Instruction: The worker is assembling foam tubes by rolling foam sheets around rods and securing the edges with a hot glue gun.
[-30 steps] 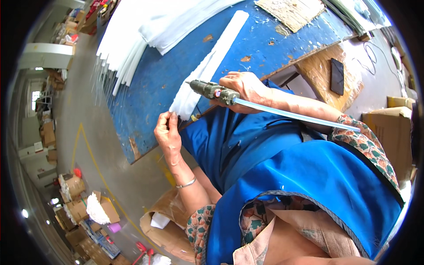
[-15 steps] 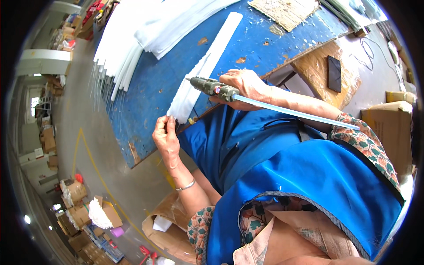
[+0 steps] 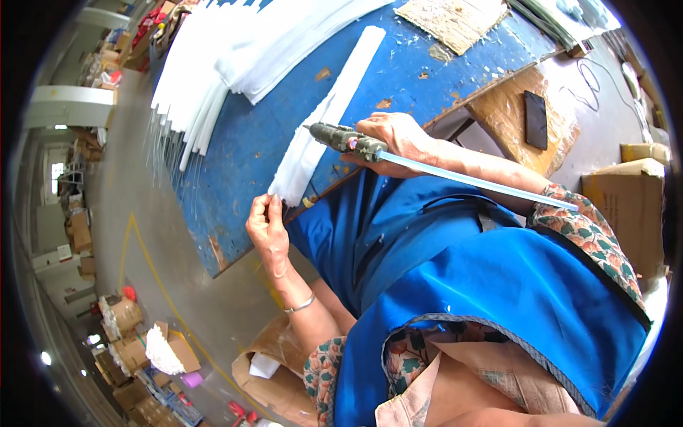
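A long, folded strip of white fabric (image 3: 333, 107) lies slantwise on the blue worktable (image 3: 249, 146). My left hand (image 3: 267, 229) pinches its near end at the table's edge, thumb and fingers pressed together. In my right hand (image 3: 398, 139) is a dark green hot glue gun (image 3: 348, 141), held with the fingers wrapped round its handle. The gun's nozzle points left, over the middle of the strip. A long, translucent glue stick (image 3: 477, 181) sticks out of its back and runs along my right forearm. My right fingertips are partly hidden behind the gun.
Many white strips (image 3: 192, 92) are piled on the table's far left, thin wires hanging from their ends. A worn cardboard piece (image 3: 455, 21) lies at the back. To the right, a black phone (image 3: 536, 119) rests on a taped carton (image 3: 569, 139). An open carton (image 3: 277, 363) stands below left.
Both hands keep their holds. The view has shifted slightly, so the table and strip appear a little lower. The glue gun stays almost where it was over the strip.
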Available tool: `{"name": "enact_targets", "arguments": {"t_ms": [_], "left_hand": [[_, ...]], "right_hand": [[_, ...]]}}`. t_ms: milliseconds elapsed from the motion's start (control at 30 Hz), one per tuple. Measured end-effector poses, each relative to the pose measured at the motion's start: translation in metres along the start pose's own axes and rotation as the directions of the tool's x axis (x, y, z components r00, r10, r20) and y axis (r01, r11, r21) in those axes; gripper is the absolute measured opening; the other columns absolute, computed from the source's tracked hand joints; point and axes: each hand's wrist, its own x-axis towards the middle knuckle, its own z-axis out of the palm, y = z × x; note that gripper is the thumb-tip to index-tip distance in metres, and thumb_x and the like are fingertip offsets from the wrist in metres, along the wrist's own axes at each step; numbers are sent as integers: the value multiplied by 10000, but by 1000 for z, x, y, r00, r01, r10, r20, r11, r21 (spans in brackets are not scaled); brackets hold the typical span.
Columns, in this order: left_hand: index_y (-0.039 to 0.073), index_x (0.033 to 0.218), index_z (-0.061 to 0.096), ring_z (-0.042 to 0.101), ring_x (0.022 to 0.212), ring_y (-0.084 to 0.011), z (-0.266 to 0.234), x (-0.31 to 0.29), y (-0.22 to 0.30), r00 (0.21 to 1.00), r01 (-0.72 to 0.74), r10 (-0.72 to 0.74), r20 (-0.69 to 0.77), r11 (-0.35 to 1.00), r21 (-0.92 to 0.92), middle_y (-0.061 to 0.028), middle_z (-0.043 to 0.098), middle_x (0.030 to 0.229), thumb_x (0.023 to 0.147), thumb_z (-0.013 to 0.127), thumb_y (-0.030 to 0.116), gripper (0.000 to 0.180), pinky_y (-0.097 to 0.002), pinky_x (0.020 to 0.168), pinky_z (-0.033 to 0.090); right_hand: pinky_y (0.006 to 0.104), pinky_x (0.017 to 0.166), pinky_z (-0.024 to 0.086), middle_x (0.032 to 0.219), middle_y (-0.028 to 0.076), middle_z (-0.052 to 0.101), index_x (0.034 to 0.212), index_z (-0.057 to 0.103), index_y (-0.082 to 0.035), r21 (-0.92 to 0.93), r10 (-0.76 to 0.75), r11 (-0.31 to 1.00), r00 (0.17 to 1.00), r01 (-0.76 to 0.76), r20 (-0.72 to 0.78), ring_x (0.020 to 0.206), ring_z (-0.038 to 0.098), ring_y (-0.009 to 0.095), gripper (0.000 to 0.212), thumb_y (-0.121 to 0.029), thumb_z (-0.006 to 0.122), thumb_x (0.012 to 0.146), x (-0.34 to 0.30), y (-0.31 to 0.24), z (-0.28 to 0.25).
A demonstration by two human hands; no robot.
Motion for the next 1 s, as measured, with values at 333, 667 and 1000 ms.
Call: {"name": "enact_targets", "arguments": {"t_ms": [333, 667, 1000], "left_hand": [[-20, 844, 595, 461, 705, -68, 0, 0, 1, 1000, 2, -2, 9, 1000, 2, 5, 564, 746, 892, 584, 116, 145, -224, 635, 402], [-26, 853, 590, 463, 689, -67, 0, 0, 1, 1000, -7, 7, 12, 1000, -10, 3, 563, 740, 894, 581, 109, 141, -217, 618, 400], [-23, 854, 589, 463, 690, -63, 0, 0, 0, 1000, -2, 2, 10, 1000, 1, 8, 560, 738, 894, 580, 109, 139, -218, 621, 402]], "right_hand": [[434, 600, 486, 668, 189, 589, 717, 557, -23, -8, 66, 998, 997, -66, 36, 662, 606, 356, 366, -363, 650, 813, 0, 1, -5], [430, 601, 491, 663, 193, 591, 719, 567, -16, -32, 96, 995, 995, -95, 12, 657, 605, 362, 346, -335, 694, 766, 0, 5, -8], [435, 624, 495, 678, 198, 600, 727, 571, -12, -23, 55, 998, 997, -56, -46, 683, 613, 370, 354, -342, 693, 767, -2, 14, -9]]}}
